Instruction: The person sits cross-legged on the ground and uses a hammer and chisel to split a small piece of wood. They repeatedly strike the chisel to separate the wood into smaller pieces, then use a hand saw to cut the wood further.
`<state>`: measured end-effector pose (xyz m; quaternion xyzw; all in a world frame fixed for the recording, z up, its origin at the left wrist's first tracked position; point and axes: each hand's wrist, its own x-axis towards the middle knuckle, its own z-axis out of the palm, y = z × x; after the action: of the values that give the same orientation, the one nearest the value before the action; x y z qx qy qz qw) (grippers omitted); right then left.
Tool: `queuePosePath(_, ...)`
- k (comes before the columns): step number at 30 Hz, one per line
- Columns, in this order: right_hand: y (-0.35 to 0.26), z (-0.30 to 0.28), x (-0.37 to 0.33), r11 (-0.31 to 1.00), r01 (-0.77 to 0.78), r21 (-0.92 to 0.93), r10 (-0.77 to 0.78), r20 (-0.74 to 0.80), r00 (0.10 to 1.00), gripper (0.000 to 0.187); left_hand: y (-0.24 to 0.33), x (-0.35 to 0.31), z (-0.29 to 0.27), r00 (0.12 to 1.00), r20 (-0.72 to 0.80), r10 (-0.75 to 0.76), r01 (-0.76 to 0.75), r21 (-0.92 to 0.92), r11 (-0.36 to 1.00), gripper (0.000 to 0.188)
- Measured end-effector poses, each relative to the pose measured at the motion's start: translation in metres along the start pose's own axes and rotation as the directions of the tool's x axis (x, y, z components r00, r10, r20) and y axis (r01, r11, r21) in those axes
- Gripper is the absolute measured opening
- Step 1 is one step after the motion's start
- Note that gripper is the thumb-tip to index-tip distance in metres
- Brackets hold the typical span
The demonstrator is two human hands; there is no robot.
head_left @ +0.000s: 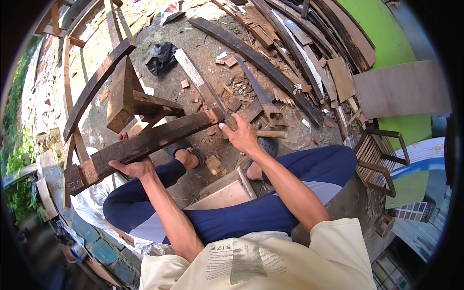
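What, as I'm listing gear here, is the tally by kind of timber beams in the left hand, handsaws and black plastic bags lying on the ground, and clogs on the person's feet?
Timber beam in the left hand: 1
Handsaw on the ground: 1
Crumpled black plastic bag: 1
Clogs: 2
Total: 5

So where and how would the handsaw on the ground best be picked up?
Probably by the handle of the handsaw, from the near side, gripping through its opening: that broad end lies nearer, while the tapering blade points away.
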<state>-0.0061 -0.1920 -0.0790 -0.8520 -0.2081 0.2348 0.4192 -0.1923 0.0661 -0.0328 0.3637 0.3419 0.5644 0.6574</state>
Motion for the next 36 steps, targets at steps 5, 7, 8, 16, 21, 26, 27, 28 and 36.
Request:
queuePosePath(5,0.051,0.042,-0.003,0.975,-0.221,0.011,0.217,0.128,0.968,0.049,-0.017,0.006,-0.02,0.987,-0.153,0.047,-0.043,0.028,0.999,0.09)
queuePosePath(7,0.067,0.05,-0.006,0.927,-0.363,-0.091,0.375,0.205,0.904,0.044,-0.027,0.006,-0.022,0.971,-0.227,0.073,-0.063,0.05,0.997,0.09)
queuePosePath(8,0.071,0.052,-0.006,0.941,-0.327,-0.083,0.337,0.18,0.924,0.043,-0.037,0.0,-0.021,0.954,-0.286,0.087,-0.069,0.072,0.995,0.09)
queuePosePath(16,0.076,0.027,0.018,0.952,-0.307,0.014,0.307,-0.066,0.949,0.04,-0.053,-0.021,0.01,0.975,-0.221,0.017,0.002,0.086,0.996,0.082)
queuePosePath(21,0.09,0.02,0.009,0.932,-0.359,0.049,0.362,-0.079,0.929,0.036,-0.033,-0.013,0.019,0.979,-0.188,0.078,-0.045,0.172,0.984,0.081)
queuePosePath(26,0.103,0.029,-0.004,0.932,-0.361,-0.043,0.36,-0.027,0.933,0.043,-0.022,-0.016,0.012,0.953,-0.175,0.247,-0.18,0.328,0.927,0.083)
queuePosePath(27,0.103,0.031,-0.005,0.921,-0.384,-0.07,0.383,-0.018,0.923,0.046,-0.017,-0.015,0.01,0.959,-0.151,0.239,-0.189,0.284,0.94,0.084)
queuePosePath(28,0.102,0.032,-0.007,0.939,-0.34,-0.044,0.339,-0.031,0.94,0.045,-0.012,-0.014,0.008,0.967,-0.133,0.219,-0.184,0.235,0.954,0.085)
queuePosePath(36,0.09,0.026,-0.003,0.934,-0.356,0.014,0.356,0.019,0.934,0.041,-0.013,-0.009,0.02,0.966,-0.155,0.207,-0.188,0.129,0.974,0.093)
